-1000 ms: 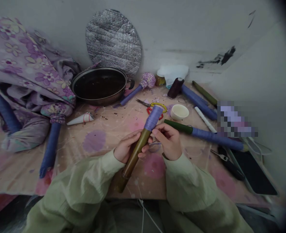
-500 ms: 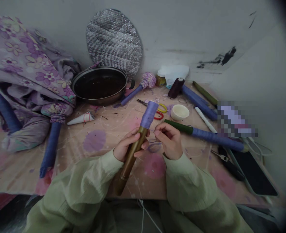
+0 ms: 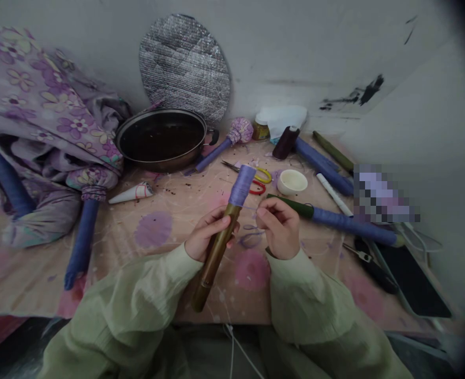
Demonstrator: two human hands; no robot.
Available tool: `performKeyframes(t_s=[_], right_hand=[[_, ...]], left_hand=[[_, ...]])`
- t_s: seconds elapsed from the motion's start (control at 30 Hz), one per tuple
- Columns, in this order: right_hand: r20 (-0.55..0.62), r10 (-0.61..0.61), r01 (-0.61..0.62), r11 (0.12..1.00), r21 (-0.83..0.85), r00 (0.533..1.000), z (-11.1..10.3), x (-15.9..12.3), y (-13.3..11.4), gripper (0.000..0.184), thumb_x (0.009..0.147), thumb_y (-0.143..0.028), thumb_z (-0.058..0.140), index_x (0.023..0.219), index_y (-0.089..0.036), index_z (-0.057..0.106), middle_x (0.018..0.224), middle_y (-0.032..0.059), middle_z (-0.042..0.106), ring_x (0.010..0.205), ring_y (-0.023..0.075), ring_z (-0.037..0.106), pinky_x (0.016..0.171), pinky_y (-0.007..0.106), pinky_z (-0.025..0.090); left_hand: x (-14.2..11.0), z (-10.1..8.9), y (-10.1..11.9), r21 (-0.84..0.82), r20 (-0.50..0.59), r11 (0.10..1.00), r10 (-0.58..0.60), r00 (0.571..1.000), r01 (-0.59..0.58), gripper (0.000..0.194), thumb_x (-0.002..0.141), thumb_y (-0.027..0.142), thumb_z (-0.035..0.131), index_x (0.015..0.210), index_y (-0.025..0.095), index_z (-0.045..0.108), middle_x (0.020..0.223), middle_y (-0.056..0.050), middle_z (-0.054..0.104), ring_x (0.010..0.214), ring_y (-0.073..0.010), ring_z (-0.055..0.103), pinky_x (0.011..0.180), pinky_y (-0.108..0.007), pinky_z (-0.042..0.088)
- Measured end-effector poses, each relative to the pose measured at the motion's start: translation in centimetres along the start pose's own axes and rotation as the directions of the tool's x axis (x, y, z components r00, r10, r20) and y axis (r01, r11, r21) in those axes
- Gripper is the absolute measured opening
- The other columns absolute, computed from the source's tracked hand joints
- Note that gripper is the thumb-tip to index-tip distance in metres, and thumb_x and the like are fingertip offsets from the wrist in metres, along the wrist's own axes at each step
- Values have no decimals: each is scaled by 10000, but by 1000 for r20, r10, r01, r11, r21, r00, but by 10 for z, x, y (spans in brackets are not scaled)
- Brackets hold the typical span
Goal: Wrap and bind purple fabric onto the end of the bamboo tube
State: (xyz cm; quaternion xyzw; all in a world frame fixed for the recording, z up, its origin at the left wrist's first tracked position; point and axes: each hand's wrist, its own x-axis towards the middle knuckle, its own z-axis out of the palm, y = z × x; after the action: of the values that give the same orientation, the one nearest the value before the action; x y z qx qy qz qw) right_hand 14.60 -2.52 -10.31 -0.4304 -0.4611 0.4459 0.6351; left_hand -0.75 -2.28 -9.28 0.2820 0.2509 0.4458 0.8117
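Note:
A brown bamboo tube, tilted up to the right, lies in my left hand, whose fingers wrap round its middle. Purple thread binding covers the tube's upper end. From the lower edge of that binding a thin purple thread runs across to my right hand, pinched between thumb and forefinger. Loose loops of purple thread lie on the table between my hands. Just behind the tube's wrapped end are scissors with one yellow and one red handle.
A dark pan stands at the back left beside flowered cloth. Right of centre are a small white bowl, a dark thread spool and a purple-wrapped tube. A phone and a black-handled tool lie at right.
My right hand has moved slightly right, away from the tube, and the thread between is longer. The tube's lower end has shifted a little upward in my left hand.

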Motion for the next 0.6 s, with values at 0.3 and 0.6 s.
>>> performKeyframes(t_s=[0.3, 0.6], right_hand=[[12, 15, -15, 1000, -8, 1000, 3, 0, 1, 139, 715, -288, 665, 665, -186, 586, 528, -54, 457, 449, 71, 356, 452, 222, 313], [85, 29, -29, 1000, -3, 996, 9, -1, -7, 126, 741, -282, 642, 674, -196, 580, 496, -53, 511, 430, 82, 444, 456, 227, 368]], left_hand=[[-2, 2, 0, 26, -10, 1000, -16, 1000, 17, 296, 703, 296, 709, 919, 111, 628, 793, -61, 622, 616, -117, 581, 426, -173, 468], [-3, 4, 0, -4, 31, 998, -62, 998, 62, 265, 763, 281, 637, 966, 114, 608, 836, -67, 611, 599, -104, 565, 395, -158, 406]])
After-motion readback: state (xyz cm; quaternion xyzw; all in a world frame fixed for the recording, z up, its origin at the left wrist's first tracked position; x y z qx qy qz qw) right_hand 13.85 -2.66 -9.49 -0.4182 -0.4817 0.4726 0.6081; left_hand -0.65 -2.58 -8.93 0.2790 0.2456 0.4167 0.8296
